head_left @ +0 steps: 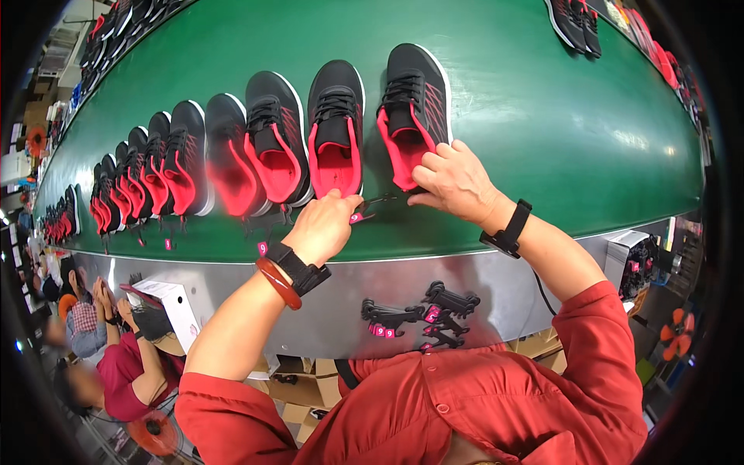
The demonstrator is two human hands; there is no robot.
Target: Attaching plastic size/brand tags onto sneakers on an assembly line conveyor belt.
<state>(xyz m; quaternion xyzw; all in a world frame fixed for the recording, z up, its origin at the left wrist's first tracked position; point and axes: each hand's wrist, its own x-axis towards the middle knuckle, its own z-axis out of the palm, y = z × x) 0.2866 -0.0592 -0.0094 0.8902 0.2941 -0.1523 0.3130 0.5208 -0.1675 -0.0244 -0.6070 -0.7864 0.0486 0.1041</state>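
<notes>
A row of black sneakers with coral-pink linings lies along the green table, toes pointing away from me. My right hand (457,182) is closed at the heel of the rightmost sneaker (415,93), its fingers pinching the collar. At the heel of the neighbouring sneaker (336,101), my left hand (325,221) is closed on a black plastic shoe hanger (380,201) that sticks out to the right. A pink size tag (356,218) shows beside its fingers. The fingertips of my left hand are partly hidden. Similar hangers hang at the heels of several sneakers further left.
Loose black hangers (394,316) with pink tags lie on the metal ledge (310,310) in front of me. More sneakers (573,27) stand at the far right of the green table (535,116). A white box (180,310) and a co-worker in dark red (136,380) are at lower left.
</notes>
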